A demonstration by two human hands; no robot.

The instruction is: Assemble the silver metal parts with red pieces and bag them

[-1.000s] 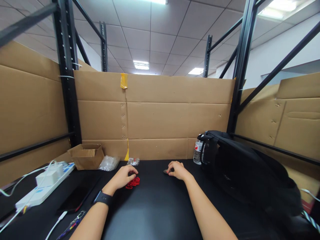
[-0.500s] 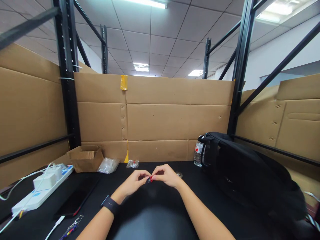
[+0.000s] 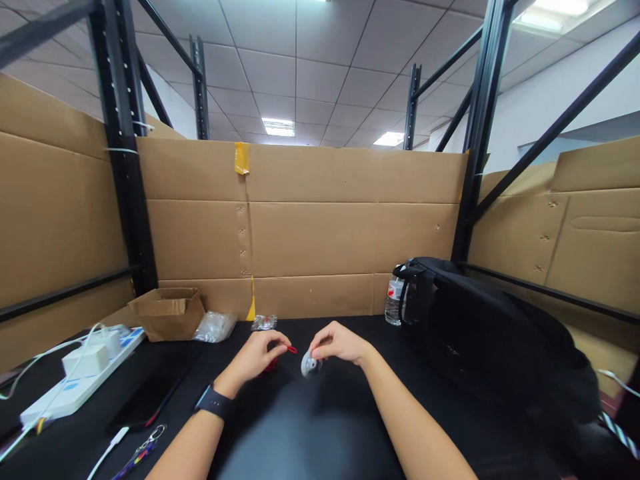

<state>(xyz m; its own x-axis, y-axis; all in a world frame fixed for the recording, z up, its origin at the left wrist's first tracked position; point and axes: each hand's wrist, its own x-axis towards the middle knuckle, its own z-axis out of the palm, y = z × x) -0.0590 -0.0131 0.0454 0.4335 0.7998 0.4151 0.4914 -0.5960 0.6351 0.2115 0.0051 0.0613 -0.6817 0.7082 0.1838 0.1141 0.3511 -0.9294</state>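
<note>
A thin red cord (image 3: 292,349) is pinched in my left hand (image 3: 261,357), its small loop sticking out past the fingertips. More red material hangs beneath that hand, partly hidden by it. My right hand (image 3: 340,343) grips a small, rounded silver-grey piece (image 3: 309,365) between thumb and fingers, just above the black tabletop (image 3: 300,427). It looks like a disc or pendant, too small to name surely. A gap separates the cord's loop from this piece. On my left wrist is a dark watch (image 3: 214,402).
Behind the hands lie a small clear packet (image 3: 264,323), a crumpled plastic bag (image 3: 215,327) and an open cardboard box (image 3: 167,313). A power strip (image 3: 83,380), phone (image 3: 150,393) and key lanyard (image 3: 140,455) are leftward. To the right stand a water bottle (image 3: 393,303) and black backpack (image 3: 490,353).
My hands were together over a red and dark thing; now they are apart. The right hand has picked up the silver-grey piece, while the left holds the red cord.
</note>
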